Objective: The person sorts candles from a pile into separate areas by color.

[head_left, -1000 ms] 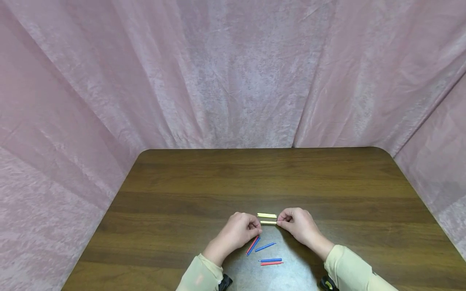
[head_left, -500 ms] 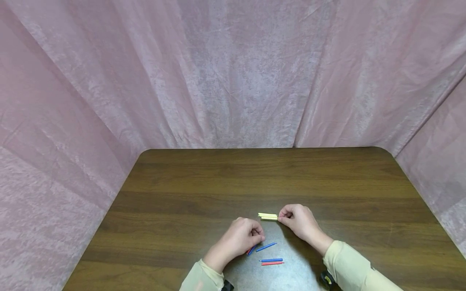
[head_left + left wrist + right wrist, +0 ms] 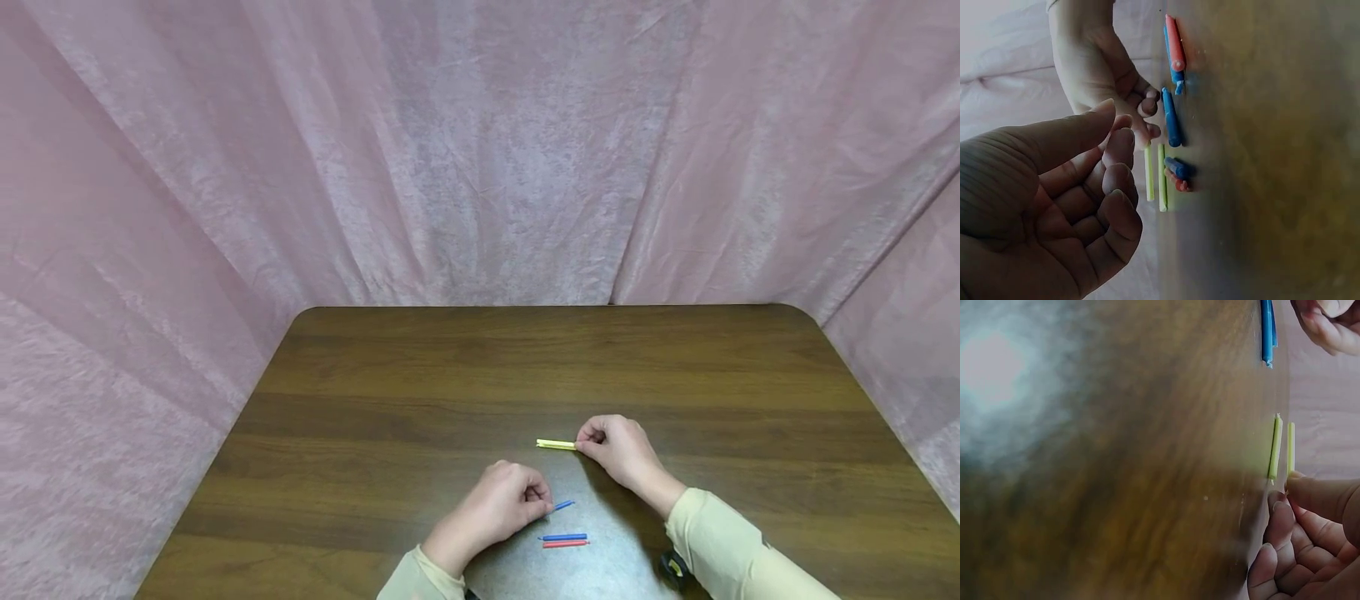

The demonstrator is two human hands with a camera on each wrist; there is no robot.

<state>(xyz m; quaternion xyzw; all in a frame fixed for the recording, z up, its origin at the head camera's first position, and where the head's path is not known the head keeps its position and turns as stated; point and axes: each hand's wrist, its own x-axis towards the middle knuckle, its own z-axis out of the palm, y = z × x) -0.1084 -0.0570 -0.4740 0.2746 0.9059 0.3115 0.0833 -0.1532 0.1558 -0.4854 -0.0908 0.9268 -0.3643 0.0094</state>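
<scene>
My right hand (image 3: 621, 450) pinches one end of a thin yellow candle (image 3: 1290, 447) between thumb and fingers. That candle is held above the table, parallel to a second yellow candle (image 3: 1276, 450) lying on the wood; in the head view the two overlap. My left hand (image 3: 504, 507) hovers over the near candles with fingers loosely curled, nothing between thumb and fingertips. By its fingertips lies a blue candle (image 3: 565, 505). Nearer the body, a blue candle (image 3: 564, 537) and a red candle (image 3: 566, 544) lie side by side. Another blue (image 3: 1175, 167) and red candle (image 3: 1177, 180) are hidden under the left hand in the head view.
The brown wooden table (image 3: 420, 367) has rounded far corners and a bright glare near its front. Pink curtains (image 3: 480, 150) hang behind it and at both sides. A dark wrist device (image 3: 674, 567) sits under the right sleeve.
My left hand has moved away from the yellow candles, toward the body and right, over the blue and red ones. My right hand has carried its yellow candle outward to the other yellow one.
</scene>
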